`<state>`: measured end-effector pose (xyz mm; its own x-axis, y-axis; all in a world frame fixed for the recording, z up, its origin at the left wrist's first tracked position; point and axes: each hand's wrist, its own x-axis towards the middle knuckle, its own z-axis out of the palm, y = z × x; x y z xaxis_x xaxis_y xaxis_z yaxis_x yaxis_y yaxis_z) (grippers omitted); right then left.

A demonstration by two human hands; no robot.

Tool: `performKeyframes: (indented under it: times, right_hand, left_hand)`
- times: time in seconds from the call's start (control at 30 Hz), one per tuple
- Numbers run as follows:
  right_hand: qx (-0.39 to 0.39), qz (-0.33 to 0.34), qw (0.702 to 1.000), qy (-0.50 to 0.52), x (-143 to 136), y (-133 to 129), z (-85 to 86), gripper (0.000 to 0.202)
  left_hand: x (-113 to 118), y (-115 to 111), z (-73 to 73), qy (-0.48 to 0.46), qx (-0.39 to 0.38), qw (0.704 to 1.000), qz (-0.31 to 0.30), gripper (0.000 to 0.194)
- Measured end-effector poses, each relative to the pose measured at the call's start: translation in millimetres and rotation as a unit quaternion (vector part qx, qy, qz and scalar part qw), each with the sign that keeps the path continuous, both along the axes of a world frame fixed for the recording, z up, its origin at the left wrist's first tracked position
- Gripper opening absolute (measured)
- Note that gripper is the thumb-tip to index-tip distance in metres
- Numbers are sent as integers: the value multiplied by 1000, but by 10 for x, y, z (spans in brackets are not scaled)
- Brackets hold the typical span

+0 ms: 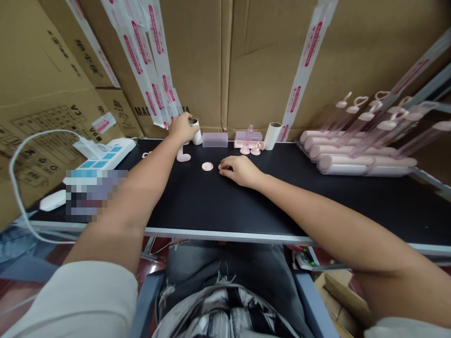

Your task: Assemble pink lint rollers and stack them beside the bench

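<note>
At the back of the black table point(197, 206), my left hand point(181, 127) has its fingers closed round the top of a short white tube point(198, 137). Just below that hand is a pale pink piece with a rounded foot point(183, 157), its upper part hidden. My right hand point(243, 171) rests low over the table's middle, fingertips pinched on the edge of a small pink piece point(220, 166) that is mostly covered. Immediately to its left lies a flat round pink disc point(207, 166). Part of a small pink ring-shaped piece point(145, 155) shows behind my left forearm.
Along the back stand a translucent pink block point(214, 140), clear pink parts point(248, 136) and another white tube point(272, 136). Several pink cylinders with heart-shaped loops point(359, 152) are stacked at right. A power strip point(105, 162) with a white cable lies left. Cardboard point(268, 61) walls the back.
</note>
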<state>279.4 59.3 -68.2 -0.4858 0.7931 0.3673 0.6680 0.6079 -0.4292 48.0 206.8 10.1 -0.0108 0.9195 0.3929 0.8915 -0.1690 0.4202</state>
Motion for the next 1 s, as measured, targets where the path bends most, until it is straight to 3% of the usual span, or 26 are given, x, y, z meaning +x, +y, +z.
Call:
performKeyframes:
  times: [0.17, 0.27, 0.37, 0.47, 0.6, 0.73, 0.8, 0.87, 0.93, 1.0]
  right_hand:
    - [4, 42, 998, -43, -24, -47, 8, 28]
    - [1, 42, 999, -32, -22, -52, 0, 33]
    - [5, 34, 999, -7, -12, -35, -18, 37]
    - [5, 29, 1000, 2, -9, -29, -30, 40]
    - [15, 15, 999, 42, 2, -44, -25, 42]
    - [41, -5, 991, 130, 16, -46, 11, 41]
    - [42, -5, 986, 164, 6, -65, 55, 44]
    - [38, 10, 981, 189, -18, -126, 127, 54]
    - [45, 41, 977, 204, -49, -231, 222, 71]
    - [63, 73, 972, 214, -71, -351, 323, 77]
  left_hand:
    - [-49, -16, 42, -9, 13, 999, -34, 59]
    - [-218, -124, 143, 32, -10, 999, 13, 42]
    - [-448, -278, 192, 167, -143, 975, 43, 22]
    - [-657, -389, 128, 223, -257, 940, -38, 18]
    - [-920, -416, 86, 188, -212, 956, -81, 19]
    - [-1081, -638, 340, 41, -130, 984, -117, 28]
    - [-980, -908, 498, -82, -97, 977, -170, 33]
    - [-731, -1228, 598, -191, -80, 944, -257, 37]
    - [-404, -1522, 622, -231, -89, 896, -368, 38]
    - [-114, -1726, 594, -255, -70, 868, -421, 38]
